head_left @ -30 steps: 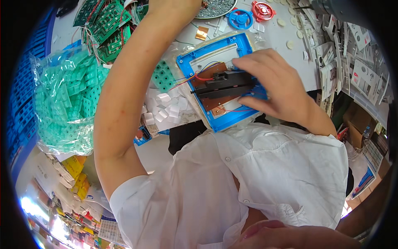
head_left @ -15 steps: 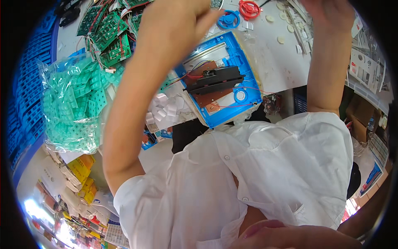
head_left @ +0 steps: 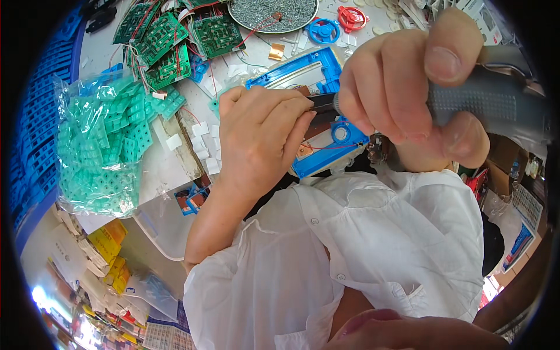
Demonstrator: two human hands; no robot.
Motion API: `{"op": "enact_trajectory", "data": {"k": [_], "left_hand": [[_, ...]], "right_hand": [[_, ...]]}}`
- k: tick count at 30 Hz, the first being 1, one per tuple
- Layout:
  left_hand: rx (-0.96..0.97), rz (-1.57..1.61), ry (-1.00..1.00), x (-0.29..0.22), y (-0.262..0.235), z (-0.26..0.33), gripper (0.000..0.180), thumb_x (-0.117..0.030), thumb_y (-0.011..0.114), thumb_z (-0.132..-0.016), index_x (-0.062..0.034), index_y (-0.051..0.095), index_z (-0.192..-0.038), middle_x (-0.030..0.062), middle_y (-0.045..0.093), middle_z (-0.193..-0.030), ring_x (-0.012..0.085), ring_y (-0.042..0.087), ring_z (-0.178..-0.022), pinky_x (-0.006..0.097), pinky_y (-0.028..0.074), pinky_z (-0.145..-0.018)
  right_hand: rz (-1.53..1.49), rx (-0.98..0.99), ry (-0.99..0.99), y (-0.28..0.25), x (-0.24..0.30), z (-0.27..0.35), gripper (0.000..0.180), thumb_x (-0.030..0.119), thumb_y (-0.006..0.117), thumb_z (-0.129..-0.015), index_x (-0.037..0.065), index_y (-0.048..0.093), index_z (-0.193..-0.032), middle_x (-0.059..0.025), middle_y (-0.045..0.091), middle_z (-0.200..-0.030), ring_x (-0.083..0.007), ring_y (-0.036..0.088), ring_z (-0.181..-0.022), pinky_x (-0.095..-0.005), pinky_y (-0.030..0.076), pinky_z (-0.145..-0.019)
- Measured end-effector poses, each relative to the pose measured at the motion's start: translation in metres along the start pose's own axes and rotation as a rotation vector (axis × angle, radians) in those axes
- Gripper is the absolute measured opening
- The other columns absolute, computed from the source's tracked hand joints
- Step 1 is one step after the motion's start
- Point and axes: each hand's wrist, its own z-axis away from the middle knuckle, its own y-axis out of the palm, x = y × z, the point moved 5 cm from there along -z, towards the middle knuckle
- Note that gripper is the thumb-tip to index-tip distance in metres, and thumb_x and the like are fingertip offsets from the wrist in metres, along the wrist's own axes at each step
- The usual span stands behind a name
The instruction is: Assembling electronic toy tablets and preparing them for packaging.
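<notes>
- Curled fingers of the right hand (head_left: 402, 87) wrap a grey tool (head_left: 496, 99) with a dimpled grip.
- Left hand (head_left: 254, 131) lies with bent fingers over a black plastic part (head_left: 325, 100) within the blue frame (head_left: 338, 154); whether it grips, I cannot tell.
- Both hands block much of the frame.
- Beyond: a round dish (head_left: 265, 31) of silvery metal bits, blue wheel (head_left: 322, 31), red wheel (head_left: 352, 19).
- Leftward: green circuit boards (head_left: 219, 32), crinkled clear bag (head_left: 105, 181) of rubbery keypads (head_left: 125, 134).

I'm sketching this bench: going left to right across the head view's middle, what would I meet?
Blue plastic pieces, bag of green pads, white pieces, left hand, right hand, grey tool jutting past it. The blue frame sits partly behind both hands, so it's omitted.
</notes>
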Motion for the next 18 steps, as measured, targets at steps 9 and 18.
{"op": "enact_trajectory", "data": {"k": [9, 18], "left_hand": [[-0.102, -0.024, 0.053, 0.003, 0.002, 0.004, 0.026, -0.017, 0.084, -0.073, -0.0103, 0.071, -0.095, 0.0, 0.07, -0.092, 0.0198, 0.061, -0.08, 0.039, 0.035, -0.082], [-0.019, -0.22, -0.162, 0.013, 0.009, 0.038, 0.046, -0.034, 0.087, -0.07, -0.0146, 0.07, -0.108, -0.0016, 0.066, -0.104, 0.0203, 0.058, -0.096, 0.046, 0.03, -0.089]], "right_hand": [[0.121, -0.023, 0.077, 0.002, 0.002, 0.003, 0.044, 0.027, 0.071, -0.095, 0.019, 0.05, -0.133, 0.0058, 0.058, -0.075, -0.0093, 0.055, -0.066, -0.0294, 0.049, -0.063], [0.155, -0.351, 0.12, 0.002, -0.034, 0.025, 0.039, 0.034, 0.073, -0.097, 0.012, 0.05, -0.121, 0.0027, 0.052, -0.067, -0.011, 0.05, -0.062, -0.0303, 0.047, -0.059]]}}
